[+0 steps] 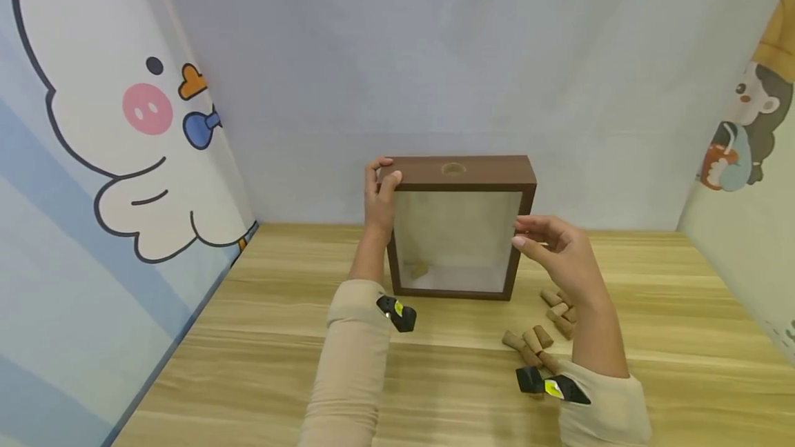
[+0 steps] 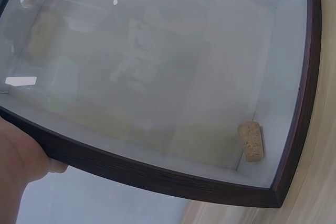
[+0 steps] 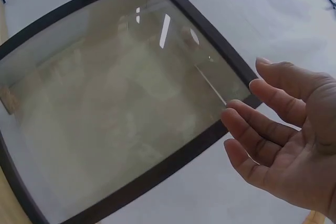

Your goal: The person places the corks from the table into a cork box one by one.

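Note:
A dark brown shadow-box frame (image 1: 459, 174) with a clear front stands upright on the table, a round hole in its top. One cork (image 2: 251, 141) lies inside at a lower corner; it shows at the lower left in the head view. My left hand (image 1: 380, 199) grips the box's upper left corner, thumb toward the front. Beside the box's right edge is my right hand (image 1: 559, 250), its fingers loosely bent and holding nothing. Its fingertips (image 3: 233, 116) reach the frame's edge; whether they touch it I cannot tell.
Several loose corks (image 1: 531, 343) lie on the wood-grain table (image 1: 298, 343) right of and in front of the box, partly behind my right forearm. A pale curtain (image 1: 435, 54) hangs behind, with cartoon-printed panels on both sides.

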